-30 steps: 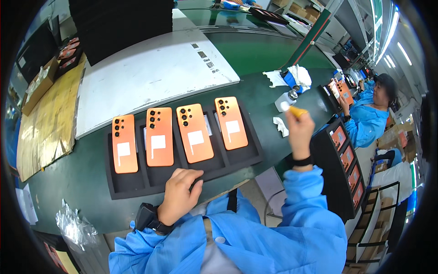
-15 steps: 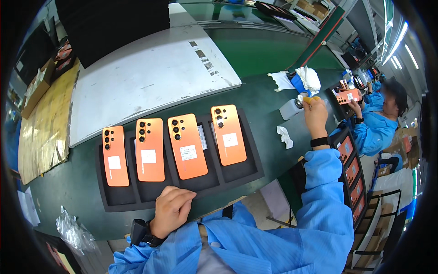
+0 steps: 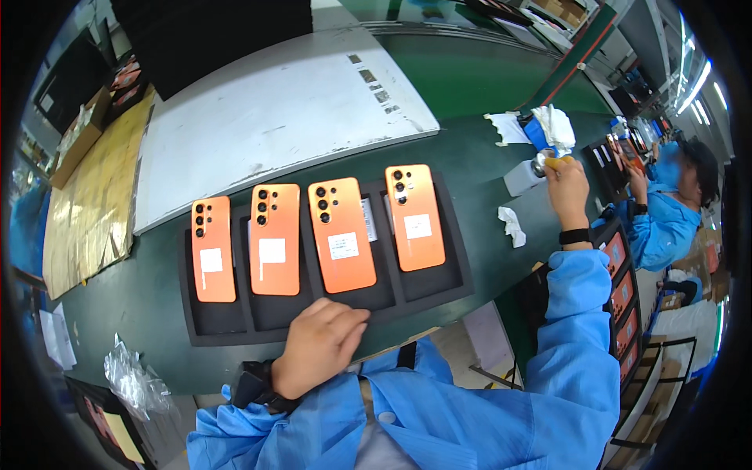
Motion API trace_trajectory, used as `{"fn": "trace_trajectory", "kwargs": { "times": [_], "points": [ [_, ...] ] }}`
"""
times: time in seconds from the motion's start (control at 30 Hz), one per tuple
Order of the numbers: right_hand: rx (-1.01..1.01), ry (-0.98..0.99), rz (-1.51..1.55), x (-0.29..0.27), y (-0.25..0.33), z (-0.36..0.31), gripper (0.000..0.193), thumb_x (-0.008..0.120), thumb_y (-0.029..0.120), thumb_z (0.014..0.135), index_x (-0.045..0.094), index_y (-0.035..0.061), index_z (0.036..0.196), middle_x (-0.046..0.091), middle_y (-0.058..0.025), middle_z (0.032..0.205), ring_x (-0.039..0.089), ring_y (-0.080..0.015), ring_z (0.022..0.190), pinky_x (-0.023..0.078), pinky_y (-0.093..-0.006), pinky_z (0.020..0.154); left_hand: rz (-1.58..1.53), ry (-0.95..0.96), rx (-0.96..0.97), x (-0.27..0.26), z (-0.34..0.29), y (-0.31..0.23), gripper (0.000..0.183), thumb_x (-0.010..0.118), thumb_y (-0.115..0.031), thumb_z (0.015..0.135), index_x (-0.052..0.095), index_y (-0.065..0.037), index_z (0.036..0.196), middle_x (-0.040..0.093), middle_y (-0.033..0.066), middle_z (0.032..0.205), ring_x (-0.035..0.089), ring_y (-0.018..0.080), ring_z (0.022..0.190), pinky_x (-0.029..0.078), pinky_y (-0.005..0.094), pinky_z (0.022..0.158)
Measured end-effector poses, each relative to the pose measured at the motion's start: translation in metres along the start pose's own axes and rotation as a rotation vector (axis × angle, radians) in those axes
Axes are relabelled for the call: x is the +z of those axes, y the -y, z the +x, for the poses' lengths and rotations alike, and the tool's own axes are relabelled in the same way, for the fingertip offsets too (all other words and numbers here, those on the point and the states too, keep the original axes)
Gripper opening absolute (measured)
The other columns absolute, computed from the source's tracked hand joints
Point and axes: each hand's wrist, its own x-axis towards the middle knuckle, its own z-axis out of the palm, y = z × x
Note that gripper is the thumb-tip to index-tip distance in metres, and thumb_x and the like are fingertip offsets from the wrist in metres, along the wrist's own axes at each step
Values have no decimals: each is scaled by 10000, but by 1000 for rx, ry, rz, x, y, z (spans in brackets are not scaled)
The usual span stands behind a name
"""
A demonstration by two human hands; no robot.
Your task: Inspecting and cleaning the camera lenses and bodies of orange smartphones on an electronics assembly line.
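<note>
Several orange phones (image 3: 346, 251) lie backs up in the compartments of a black foam tray (image 3: 262, 335), each with a white label on its back. At the tray's front edge rests my left hand (image 3: 323, 345), its fingers curled together and nothing visible in them. My right hand (image 3: 568, 192) reaches out to the far right, thumb and fingers pinched on a small yellow piece (image 3: 558, 162). That piece is at the metal-looking top of a white bottle (image 3: 523, 178); whether it touches the top I cannot tell.
A crumpled white tissue (image 3: 511, 226) lies near the bottle, with white cloths (image 3: 556, 128) behind it. A white board (image 3: 274, 125) fills the back left. Clear plastic wrap (image 3: 135, 380) sits front left. At right, a co-worker (image 3: 666, 211) sits beside trays of phones (image 3: 621, 294).
My view has shifted, so the tray and both hands appear further right. My right hand stays at the bottle top. The co-worker's phone is now tilted away.
</note>
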Motion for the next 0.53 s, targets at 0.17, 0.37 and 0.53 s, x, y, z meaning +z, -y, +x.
{"fn": "trace_trajectory", "kwargs": {
  "times": [0.17,0.37,0.53],
  "points": [
    [1,37,-32,-11,1,0,144,714,193,876,760,91,968,682,-119,927,641,-319,909,520,-428,784,112,122,180,18,20,-4,227,765,-97,786,727,-48,1004,687,65,908,642,272,883,526,375,774],
    [-205,-109,300,-26,68,-13,126,748,129,863,730,43,953,644,-139,887,628,-338,838,504,-427,725,177,205,196,51,53,-7,594,789,-303,792,612,-41,1294,534,163,1370,483,341,1299,443,475,1037],
    [-520,-70,710,-13,183,-21,203,776,54,747,743,96,943,638,-70,865,580,-302,783,484,-423,680,325,475,151,65,57,1,855,788,-455,777,481,-58,1470,295,192,1616,231,360,1523,317,593,1153]
  ]
}}
